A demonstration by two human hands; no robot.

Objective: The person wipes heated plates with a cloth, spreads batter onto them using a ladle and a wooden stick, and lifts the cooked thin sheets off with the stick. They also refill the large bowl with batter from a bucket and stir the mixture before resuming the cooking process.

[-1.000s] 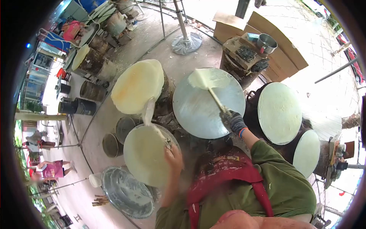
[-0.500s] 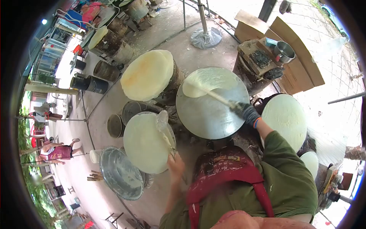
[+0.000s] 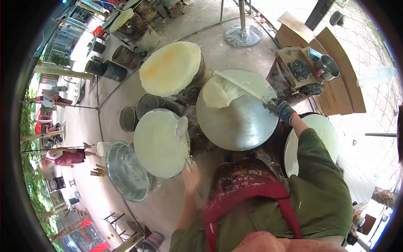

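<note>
Far left: round metal basin [image 3: 126, 172] on the ground, whitish residue inside, with a small white cup [image 3: 102, 148] and a bundle of sticks [image 3: 99, 170] beside it. Next right: pale batter sheet [image 3: 157, 143] covers a round griddle. Left hand [image 3: 191, 176], bare, sits at this griddle's near edge; its grip is clenched on a ladle [image 3: 183, 133] whose whitish bowl rests over the sheet's right rim. Behind: a yellowish sheet [image 3: 171, 68] on another drum. Centre: grey steel griddle [image 3: 238, 113], with batter [image 3: 226, 90] spread only on its far-left part. Right hand [image 3: 280, 110], gloved, grasps a long spreader stick [image 3: 241, 87] that lies across the batter. Far right: a further pale sheet [image 3: 325, 130], partly hidden by the green sleeve [image 3: 319, 176].
</note>
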